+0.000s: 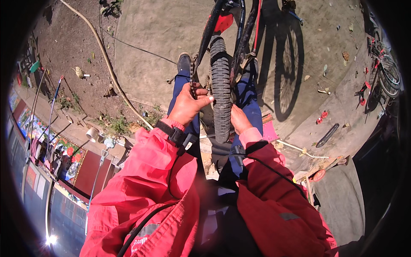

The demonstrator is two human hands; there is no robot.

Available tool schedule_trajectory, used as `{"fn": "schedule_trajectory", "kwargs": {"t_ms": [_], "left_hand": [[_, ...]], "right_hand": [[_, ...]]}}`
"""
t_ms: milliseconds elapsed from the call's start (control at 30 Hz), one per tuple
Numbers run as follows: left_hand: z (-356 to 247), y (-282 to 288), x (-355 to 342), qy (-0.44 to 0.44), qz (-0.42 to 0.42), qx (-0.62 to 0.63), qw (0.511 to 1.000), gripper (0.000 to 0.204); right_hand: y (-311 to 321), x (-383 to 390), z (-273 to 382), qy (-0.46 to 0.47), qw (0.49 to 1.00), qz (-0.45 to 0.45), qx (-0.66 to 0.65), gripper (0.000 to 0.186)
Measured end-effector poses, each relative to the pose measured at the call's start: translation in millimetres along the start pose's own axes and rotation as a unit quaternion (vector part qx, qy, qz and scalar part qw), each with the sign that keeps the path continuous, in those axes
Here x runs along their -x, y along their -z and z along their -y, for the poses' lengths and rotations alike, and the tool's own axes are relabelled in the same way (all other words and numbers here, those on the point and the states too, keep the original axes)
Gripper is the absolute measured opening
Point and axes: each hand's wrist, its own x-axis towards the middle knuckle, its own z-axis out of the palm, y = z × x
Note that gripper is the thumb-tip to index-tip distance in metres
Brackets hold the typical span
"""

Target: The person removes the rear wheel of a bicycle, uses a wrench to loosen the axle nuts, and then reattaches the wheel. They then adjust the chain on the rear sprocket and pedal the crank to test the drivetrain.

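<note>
Tyre (221,96): totally walls off the middle
Chain (192,70): hangs left of it, kinda in the way
Frame (209,30): crowds things up top
Ground (327,38): decent room off to the right

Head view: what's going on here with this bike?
A person in a red jacket is working at a bicycle with bare hands. The knobbly wheel stands between their legs. Their left hand has its fingers at the chain, left of the wheel. The right hand is on the other side, its fingertips hidden, so its grip cannot be told. The chain and wheel are both on the bicycle.
</note>
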Motion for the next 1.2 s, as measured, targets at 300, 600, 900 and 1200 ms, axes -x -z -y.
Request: {"fn": "schedule_trajectory", "kwargs": {"t_ms": [300, 600, 900, 1200], "left_hand": [[16.7, -18.2, -15.4, -0.016, -0.041, -0.085, 0.995, 0.093], [8.7, -34.5, -11.1, -0.017, -0.080, -0.125, 0.989, 0.084], [-4.1, -20.5, -6.1, -0.034, -0.063, -0.208, 0.976, 0.079], [-16.2, -22.7, 0.4, -0.066, -0.059, -0.236, 0.968, 0.079]], "right_hand": [[-32.3, -13.6, -17.3, -0.001, 0.990, -0.027, -0.136, 0.042], [-28.2, -5.3, -45.5, 0.076, 0.949, -0.295, 0.082, 0.032], [-24.1, 25.6, 93.0, 0.237, 0.895, -0.309, 0.216, 0.021], [-35.0, -71.1, 220.5, 0.291, 0.615, -0.074, 0.729, 0.025]]}}
